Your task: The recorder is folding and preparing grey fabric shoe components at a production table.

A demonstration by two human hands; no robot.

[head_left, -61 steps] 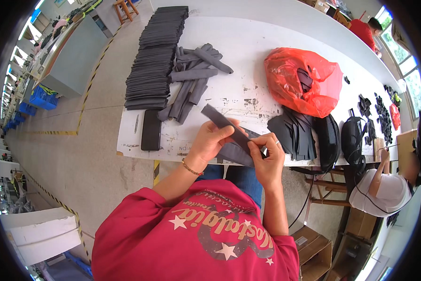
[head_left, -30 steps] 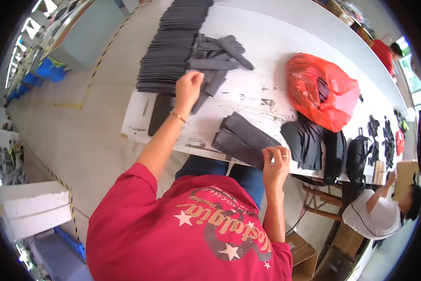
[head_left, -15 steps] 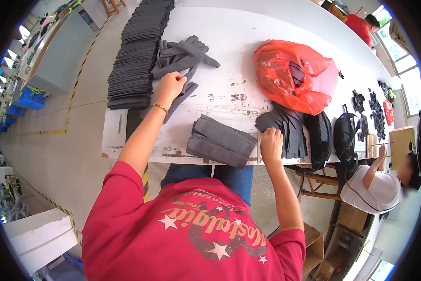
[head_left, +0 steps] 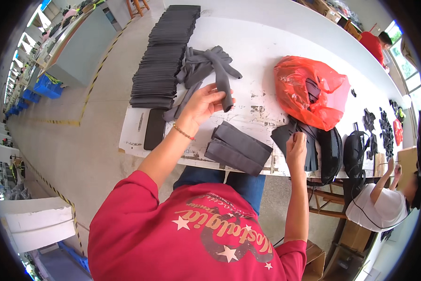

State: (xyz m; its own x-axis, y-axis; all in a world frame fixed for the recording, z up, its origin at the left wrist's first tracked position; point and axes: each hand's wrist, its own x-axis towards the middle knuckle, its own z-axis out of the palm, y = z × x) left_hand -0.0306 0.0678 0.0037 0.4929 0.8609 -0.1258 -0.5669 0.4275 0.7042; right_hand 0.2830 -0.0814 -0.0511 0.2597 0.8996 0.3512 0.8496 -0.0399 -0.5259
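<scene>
My left hand (head_left: 205, 104) grips the near end of a dark grey fabric strip (head_left: 221, 77), thumb on top. The strip's far end reaches back over a loose heap of similar strips (head_left: 195, 68). My right hand (head_left: 296, 149) is closed in a pinch at a fan of black fabric pieces (head_left: 281, 136); what sits between its fingertips is hidden. Between my hands, near the table's front edge, lies a small stack of flat dark grey strips (head_left: 238, 147).
A long row of stacked dark strips (head_left: 161, 61) lines the table's left side, a black phone-like slab (head_left: 154, 129) before it. A red plastic bag (head_left: 290, 77) holds dark pieces. Black mesh bags (head_left: 330, 152) stand rightward. A co-worker in white (head_left: 377, 206) sits at right.
My left hand has moved right and toward me, bringing the end of a strip off the heap. My right hand has lifted slightly at the black pieces. The view has shifted.
</scene>
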